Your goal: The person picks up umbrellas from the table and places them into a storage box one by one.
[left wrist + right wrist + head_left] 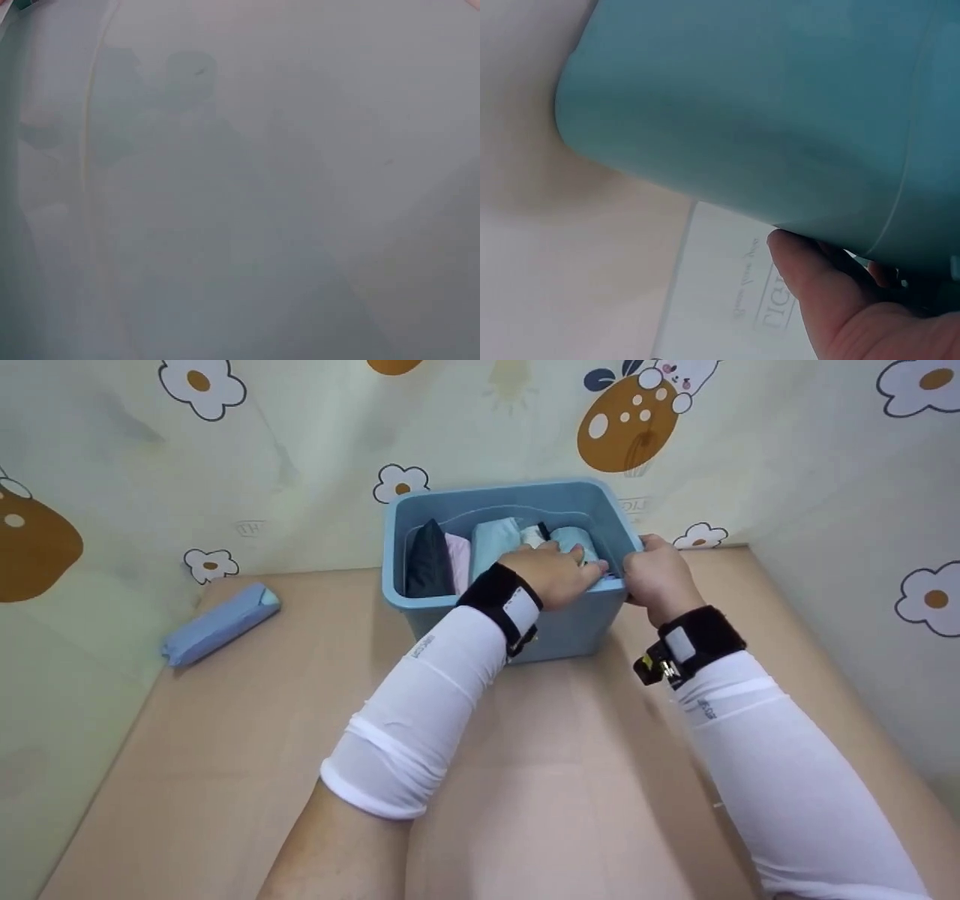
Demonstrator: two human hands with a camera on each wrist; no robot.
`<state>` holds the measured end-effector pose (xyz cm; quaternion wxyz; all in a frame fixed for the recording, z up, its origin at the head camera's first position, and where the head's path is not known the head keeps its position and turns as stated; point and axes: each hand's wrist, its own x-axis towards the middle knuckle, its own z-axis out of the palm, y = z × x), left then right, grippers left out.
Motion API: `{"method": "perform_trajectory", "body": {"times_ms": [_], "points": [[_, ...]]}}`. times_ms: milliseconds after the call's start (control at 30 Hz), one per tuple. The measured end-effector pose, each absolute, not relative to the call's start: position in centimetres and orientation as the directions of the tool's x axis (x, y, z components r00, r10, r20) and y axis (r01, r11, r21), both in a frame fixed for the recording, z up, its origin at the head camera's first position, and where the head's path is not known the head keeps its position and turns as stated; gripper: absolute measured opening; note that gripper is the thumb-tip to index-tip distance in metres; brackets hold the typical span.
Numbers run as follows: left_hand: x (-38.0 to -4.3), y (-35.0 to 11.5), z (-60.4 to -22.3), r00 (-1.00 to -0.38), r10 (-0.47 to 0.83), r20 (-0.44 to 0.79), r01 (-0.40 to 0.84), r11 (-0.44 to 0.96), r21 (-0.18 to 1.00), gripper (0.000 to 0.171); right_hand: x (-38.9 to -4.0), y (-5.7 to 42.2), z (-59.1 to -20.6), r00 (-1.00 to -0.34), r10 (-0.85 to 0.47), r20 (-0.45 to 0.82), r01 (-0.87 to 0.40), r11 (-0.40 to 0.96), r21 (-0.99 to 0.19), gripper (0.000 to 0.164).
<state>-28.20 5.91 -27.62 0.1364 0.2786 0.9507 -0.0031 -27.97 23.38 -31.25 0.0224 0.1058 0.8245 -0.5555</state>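
Note:
A blue plastic storage bin point(577, 634) stands at the far side of the table. My left hand point(551, 574) reaches over its front rim, fingers extended across the contents near the right end. My right hand point(664, 577) grips the bin's right end at the rim; its thumb also shows against the bin in the right wrist view. Inside stand a dark bundle point(429, 562), a pink folded cloth point(458, 559), a light blue roll point(493, 540), and another light blue roll point(574, 538) partly behind my fingers. Only the bin's smooth wall point(240, 187) fills the left wrist view.
A blue rolled bundle point(221, 624) lies on the tan tabletop point(300, 720) left of the bin. Behind the bin and along both sides hangs a pale sheet point(315, 457) printed with flowers and brown spotted shapes.

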Motion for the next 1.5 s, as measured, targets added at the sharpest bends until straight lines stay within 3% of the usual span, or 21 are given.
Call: {"method": "perform_trajectory", "body": {"times_ms": [100, 167, 500, 667, 767, 900, 1067, 1267, 1500], "points": [[-27.7, 5.2, -28.4, -0.885, 0.448, -0.127, 0.430, 0.890, 0.151, 0.073, -28.1, 23.1, -31.5, -0.977, 0.144, -0.159, 0.201, 0.357, -0.912, 0.064], [-27.3, 4.4, -29.0, -0.901, 0.433, -0.021, 0.425, 0.892, 0.153, 0.072, -28.2, 23.0, -31.6, -0.976, 0.145, -0.161, 0.203, 0.356, -0.912, 0.065], [-24.5, -3.8, -31.6, -0.891, 0.335, 0.305, 0.362, 0.932, 0.034, 0.074, -27.6, 23.6, -32.6, -0.973, 0.118, -0.198, 0.221, 0.230, -0.948, 0.060], [-22.8, -8.7, -33.6, -0.894, 0.218, 0.392, 0.315, 0.927, 0.205, 0.074, -26.9, 24.3, -33.6, -0.978, 0.099, -0.186, 0.199, 0.156, -0.967, 0.061], [-22.1, -11.3, -34.8, -0.909, 0.140, 0.392, 0.285, 0.896, 0.341, 0.076, -26.4, 24.5, -33.9, -0.978, 0.123, -0.167, 0.186, 0.165, -0.969, 0.065], [-21.7, -13.8, -36.7, -0.932, 0.071, 0.356, 0.225, 0.883, 0.412, 0.079, -25.6, 25.1, -34.3, -0.973, 0.186, -0.134, 0.178, 0.242, -0.954, 0.071], [-21.6, -15.7, -38.3, -0.961, 0.024, 0.275, 0.139, 0.902, 0.409, 0.080, -24.6, 26.0, -34.4, -0.978, 0.207, -0.016, 0.105, 0.425, -0.899, 0.065], [-21.2, -16.8, -39.0, -0.989, -0.042, 0.145, 0.013, 0.932, 0.363, 0.088, -24.0, 27.6, -36.1, -0.991, 0.117, 0.063, 0.043, 0.733, -0.679, 0.055], [-21.2, -16.7, -39.4, -0.996, -0.070, 0.046, -0.052, 0.949, 0.312, 0.090, -23.6, 29.6, -37.4, -0.995, 0.074, 0.063, 0.027, 0.836, -0.549, 0.066]]}}
